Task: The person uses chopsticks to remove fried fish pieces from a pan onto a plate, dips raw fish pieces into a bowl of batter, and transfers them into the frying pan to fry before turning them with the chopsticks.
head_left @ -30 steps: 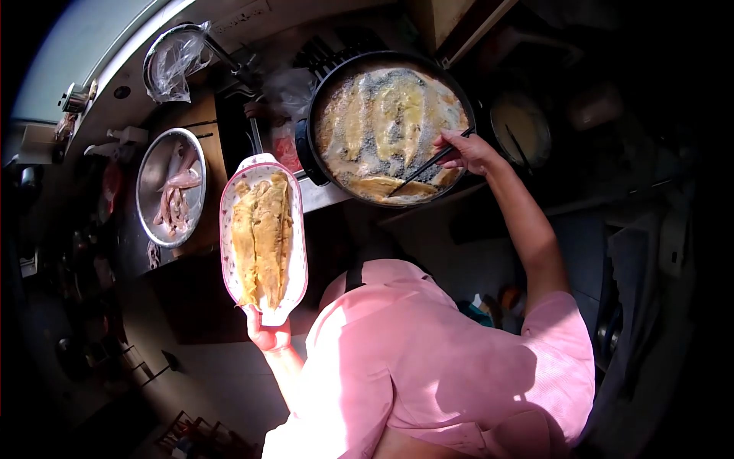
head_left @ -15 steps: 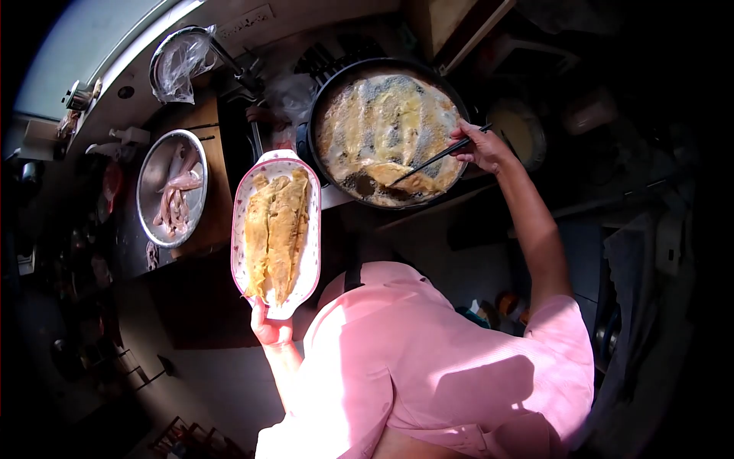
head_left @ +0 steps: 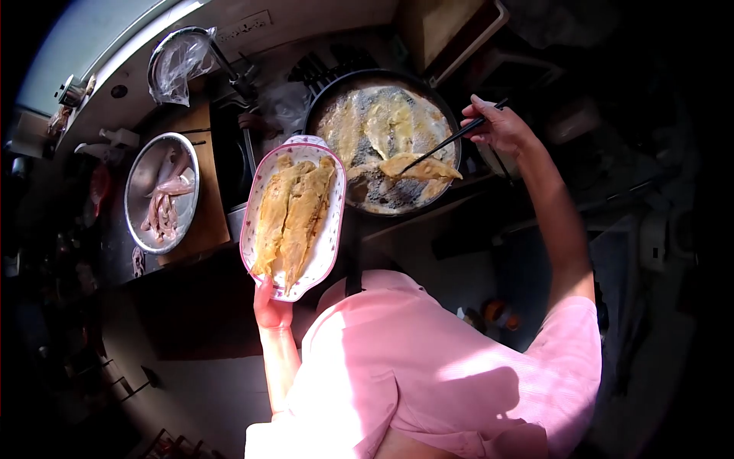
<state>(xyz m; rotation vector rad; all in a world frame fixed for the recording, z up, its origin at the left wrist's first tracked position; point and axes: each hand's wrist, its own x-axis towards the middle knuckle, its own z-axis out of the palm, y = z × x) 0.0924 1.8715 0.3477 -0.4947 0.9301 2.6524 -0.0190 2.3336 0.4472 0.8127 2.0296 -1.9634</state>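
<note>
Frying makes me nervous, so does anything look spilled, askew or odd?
Nothing stands out plainly. No spill shows around the round black pan, though its surroundings are dark. At most, the lower end of one flat golden fried piece reaches the edge of the oval white pink-rimmed dish in the left hand, perhaps overhanging.

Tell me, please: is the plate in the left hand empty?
Not empty: two golden pieces of food lie side by side on the plate in the left hand.

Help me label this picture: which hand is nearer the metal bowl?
Left. The left hand, holding the plate, is below-right of the metal bowl in view; the right hand, holding chopsticks beside the pan, is farther right.
</note>
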